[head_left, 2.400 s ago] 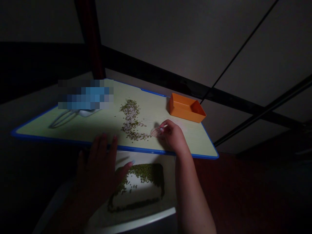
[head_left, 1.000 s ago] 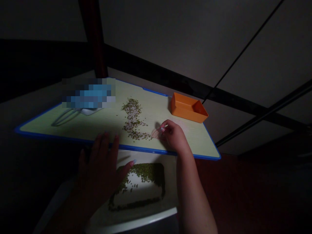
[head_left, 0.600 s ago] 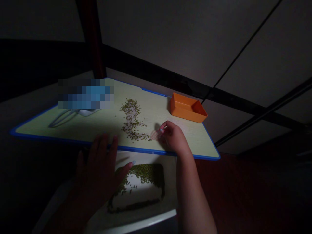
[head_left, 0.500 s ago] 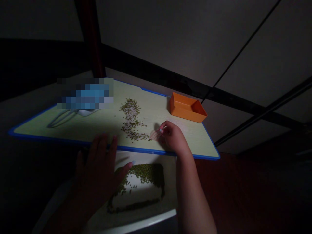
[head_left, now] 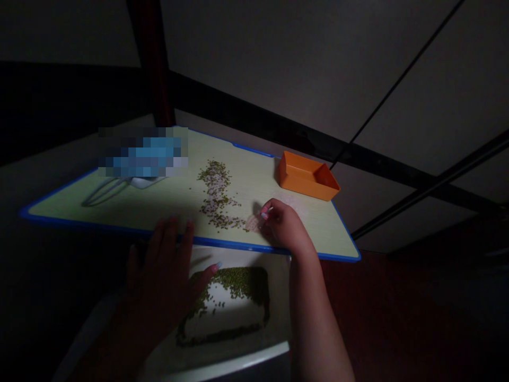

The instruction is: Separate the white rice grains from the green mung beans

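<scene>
My right hand (head_left: 283, 225) rests low over the pale blue-edged board (head_left: 254, 175), thumb and fingertips pinched together. Whatever is in the pinch, if anything, is too small to make out. A pinkish patch (head_left: 253, 223) shows on the board beside those fingertips. To their left, small green beans (head_left: 222, 218) are scattered, mixed with pale bits. My left hand (head_left: 170, 268) lies spread in shadow across the board's near edge, its thumb over a white bin (head_left: 278, 331) below. More green beans (head_left: 248, 281) line the bottom of that bin.
An orange open box (head_left: 308, 187) stands at the board's back right. On the left is a blurred-out blue object (head_left: 153, 156) with a looped cord or handle (head_left: 103, 192). Cabinet panels (head_left: 246, 58) rise behind the board; a dark reddish floor (head_left: 382, 313) lies to the right.
The whole view has shifted slightly, so things appear a little farther right. My right fingertips have moved very slightly in the pinch; my left hand keeps its pose.
</scene>
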Demonstrator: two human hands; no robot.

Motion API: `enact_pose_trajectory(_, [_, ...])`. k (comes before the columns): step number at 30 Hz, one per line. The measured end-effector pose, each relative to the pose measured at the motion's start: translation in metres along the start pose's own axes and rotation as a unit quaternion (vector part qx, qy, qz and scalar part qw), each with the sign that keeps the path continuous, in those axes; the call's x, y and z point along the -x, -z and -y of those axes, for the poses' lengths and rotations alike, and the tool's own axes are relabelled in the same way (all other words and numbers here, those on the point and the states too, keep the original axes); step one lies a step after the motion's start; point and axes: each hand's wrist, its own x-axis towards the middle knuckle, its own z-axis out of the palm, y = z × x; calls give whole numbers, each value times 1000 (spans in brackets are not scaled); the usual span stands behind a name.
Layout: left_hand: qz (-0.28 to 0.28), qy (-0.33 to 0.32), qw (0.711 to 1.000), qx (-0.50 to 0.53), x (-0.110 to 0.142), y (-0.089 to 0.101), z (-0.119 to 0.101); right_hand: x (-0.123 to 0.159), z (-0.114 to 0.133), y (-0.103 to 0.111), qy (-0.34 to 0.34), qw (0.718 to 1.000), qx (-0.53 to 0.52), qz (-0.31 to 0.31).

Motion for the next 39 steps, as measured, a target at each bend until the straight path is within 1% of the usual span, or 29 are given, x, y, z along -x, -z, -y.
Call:
enact_pose_trajectory(5, [-5, -1, 1000, -12, -1, -2, -1, 0, 3, -1, 10, 1000, 1, 0])
enact_pose_trajectory(16, [-15, -5, 1000, -23, 0, -5, 2, 0, 3, -2, 6, 1000, -12, 16])
enact_pose_trajectory(19, [-9, -3, 1000, -19, 0, -3, 0, 0, 4, -3, 10, 1000, -14, 21])
enact_pose_trajectory(24, [19, 7, 1000, -5, -1, 4, -3, 0, 5, -3, 20, 999, -20, 30])
enact_pose_trajectory(29, [16, 17, 1000, -6, 0, 6, -6, 0, 8, -4, 32, 998, -36, 34])
enact_pose_trajectory(34, [15, 12, 1000, 6, 0, 6, -5, -1, 10, -4, 34, 999, 1, 22])
enact_pose_trajectory(39, [7, 7, 1000, 19, 0, 4, -3, -3, 5, -4, 8, 999, 44, 5])
